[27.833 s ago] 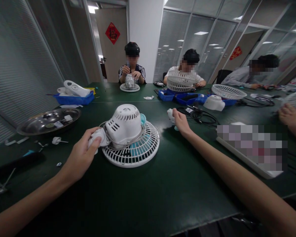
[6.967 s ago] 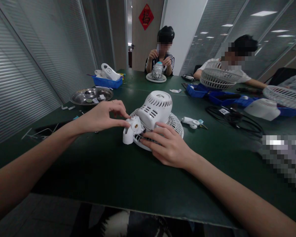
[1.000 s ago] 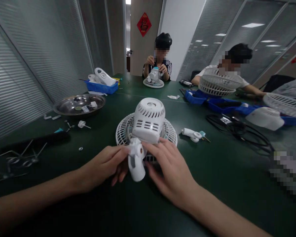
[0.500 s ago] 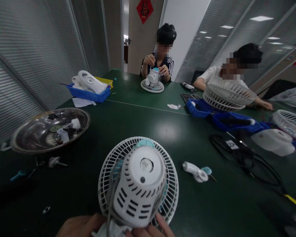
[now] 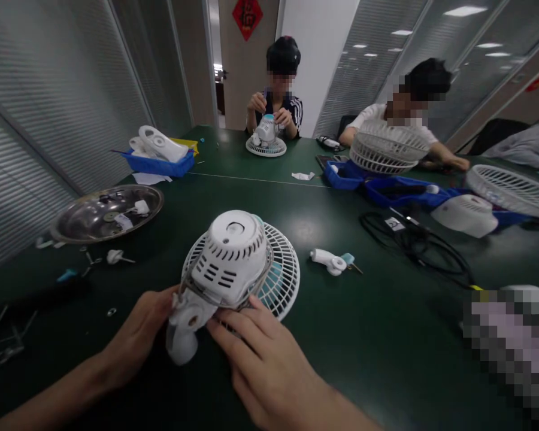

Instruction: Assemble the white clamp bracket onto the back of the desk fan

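Note:
A white electric fan head (image 5: 233,257) lies on the table in front of me, its motor housing up and its round grille underneath. A pale turquoise part shows through the grille bars (image 5: 290,263). From the housing's lower left sticks out a white neck joint (image 5: 191,317), with a grey cord looped about the housing. My left hand (image 5: 139,329) is closed at the left side of that joint, its fingertips partly hidden behind it. My right hand (image 5: 265,353) grips the near right side of the housing, fingers reaching under its edge and over the grille.
A steel bowl (image 5: 67,224) of small parts stands at left, near a white knob with a shaft (image 5: 117,257). At right lie a white plastic piece (image 5: 327,260) and coiled black cables (image 5: 424,245). Blue trays (image 5: 161,164) hold parts. Two people sit across the table, one handling another fan (image 5: 267,134).
The fan head has turned, so its neck joint now points to the lower left and shows fully. Both hands have come further into view, still on the fan. My view has shifted.

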A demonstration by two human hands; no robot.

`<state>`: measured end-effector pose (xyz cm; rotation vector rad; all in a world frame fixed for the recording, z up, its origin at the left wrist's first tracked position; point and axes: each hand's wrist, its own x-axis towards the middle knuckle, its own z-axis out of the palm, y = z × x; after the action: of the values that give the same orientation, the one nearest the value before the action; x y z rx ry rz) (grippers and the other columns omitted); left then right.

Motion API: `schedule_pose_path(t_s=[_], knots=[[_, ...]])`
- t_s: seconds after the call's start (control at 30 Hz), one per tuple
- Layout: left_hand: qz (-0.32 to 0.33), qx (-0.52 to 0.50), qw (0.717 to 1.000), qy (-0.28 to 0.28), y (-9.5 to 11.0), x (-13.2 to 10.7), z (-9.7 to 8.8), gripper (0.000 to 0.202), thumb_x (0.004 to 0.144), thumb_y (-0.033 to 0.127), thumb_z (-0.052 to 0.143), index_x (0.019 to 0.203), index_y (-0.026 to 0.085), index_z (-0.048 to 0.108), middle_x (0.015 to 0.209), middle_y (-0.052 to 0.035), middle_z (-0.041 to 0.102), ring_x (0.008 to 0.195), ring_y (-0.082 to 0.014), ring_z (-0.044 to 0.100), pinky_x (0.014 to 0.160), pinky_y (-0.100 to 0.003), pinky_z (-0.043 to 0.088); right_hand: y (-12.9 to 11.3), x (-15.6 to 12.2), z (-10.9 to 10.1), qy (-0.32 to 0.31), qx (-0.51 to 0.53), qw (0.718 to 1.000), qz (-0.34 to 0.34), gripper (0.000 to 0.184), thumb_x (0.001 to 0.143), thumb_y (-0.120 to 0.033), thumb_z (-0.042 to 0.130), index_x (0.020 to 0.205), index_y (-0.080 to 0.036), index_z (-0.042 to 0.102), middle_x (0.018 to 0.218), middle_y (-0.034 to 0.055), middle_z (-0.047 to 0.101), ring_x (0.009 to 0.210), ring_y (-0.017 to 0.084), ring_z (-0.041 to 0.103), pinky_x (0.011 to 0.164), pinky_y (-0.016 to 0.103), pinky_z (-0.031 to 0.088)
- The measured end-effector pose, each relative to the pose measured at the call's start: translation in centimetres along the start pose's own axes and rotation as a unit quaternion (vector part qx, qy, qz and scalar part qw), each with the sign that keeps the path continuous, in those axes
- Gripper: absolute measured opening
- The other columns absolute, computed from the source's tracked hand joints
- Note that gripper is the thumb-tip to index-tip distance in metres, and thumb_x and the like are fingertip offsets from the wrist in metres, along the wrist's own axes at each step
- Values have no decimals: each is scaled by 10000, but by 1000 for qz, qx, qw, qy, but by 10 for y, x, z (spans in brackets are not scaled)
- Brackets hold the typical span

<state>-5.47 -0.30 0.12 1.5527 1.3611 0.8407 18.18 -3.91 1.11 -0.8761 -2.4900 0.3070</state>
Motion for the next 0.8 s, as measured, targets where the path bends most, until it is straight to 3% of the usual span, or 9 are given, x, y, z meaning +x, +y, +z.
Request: schedule_pose_path(t_s=[0.1, 0.2, 0.27, 0.37, 0.47, 0.53, 0.6, 0.67, 0.8], knots=[[14, -29, 999, 12, 25, 1, 8, 497, 819, 591, 486, 956, 167, 706, 837, -69, 696, 725, -209, 623, 659, -271, 522, -3, -4, -7, 14, 16, 1000, 8, 454, 867, -150, 457, 1320, -152, 460, 1354, 70, 489, 1265, 189, 405, 1179, 395, 194], [13, -15, 1000, 14, 41, 1, 24, 449, 802, 568, 538, 854, 147, 686, 725, -53, 668, 619, -176, 605, 545, -239, 500, 1, -9, -18, 46, 18, 999, 13, 357, 879, -155, 469, 1233, -159, 513, 1230, 70, 570, 1178, 198, 474, 1157, 407, 247], [6, -8, 1000, -15, 46, 4, 36, 450, 810, 576, 528, 798, 143, 647, 631, -31, 627, 493, -140, 559, 442, -220, 460, 9, -13, -26, 65, 32, 997, 38, 241, 895, -149, 461, 1118, -168, 552, 1089, 49, 624, 1065, 176, 535, 1115, 398, 320], [1, -14, 999, -40, 47, 11, 51, 458, 829, 594, 492, 772, 149, 583, 569, -6, 584, 400, -114, 516, 368, -205, 417, 30, -19, -41, 76, 56, 992, 85, 146, 896, -113, 451, 987, -170, 550, 994, 42, 631, 919, 146, 571, 916, 307, 488], [12, -26, 999, -18, 41, 16, 57, 501, 825, 643, 453, 769, 154, 545, 542, 4, 565, 377, -110, 506, 346, -198, 394, 60, -31, -59, 75, -38, 995, 45, 201, 894, -69, 410, 977, -160, 569, 1027, 70, 627, 902, 170, 561, 793, 310, 505], [7, -39, 999, -14, 34, 16, 57, 518, 824, 665, 433, 769, 159, 528, 545, 4, 565, 389, -110, 509, 355, -197, 394, 83, -43, -69, 93, -152, 984, 4, 257, 894, -48, 374, 974, -154, 594, 1038, 87, 633, 933, 206, 547, 824, 374, 481], [-18, -53, 998, -24, 27, 12, 56, 515, 838, 662, 411, 774, 162, 518, 541, 4, 566, 411, -108, 512, 379, -194, 401, 104, -58, -77, 111, -222, 969, 8, 301, 879, -28, 371, 1043, -150, 593, 1101, 105, 624, 1016, 232, 529, 930, 439, 428], [-52, -65, 996, -30, 23, 8, 56, 508, 858, 646, 392, 802, 158, 525, 525, 3, 567, 428, -104, 509, 406, -190, 400, 119, -72, -82, 147, -227, 958, 92, 372, 869, -23, 375, 1154, -181, 555, 1159, 89, 607, 1073, 237, 511, 985, 474, 385], [-80, -80, 993, -34, 25, 3, 60, 616, 758, 679, 521, 1053, 137, 516, 562, 8, 591, 423, -108, 483, 404, -207, 374, 138, -88, -82, 229, -140, 931, 247, 409, 822, -11, 331, 1106, -203, 554, 1129, 76, 597, 1093, 227, 504, 920, 419, 436]])
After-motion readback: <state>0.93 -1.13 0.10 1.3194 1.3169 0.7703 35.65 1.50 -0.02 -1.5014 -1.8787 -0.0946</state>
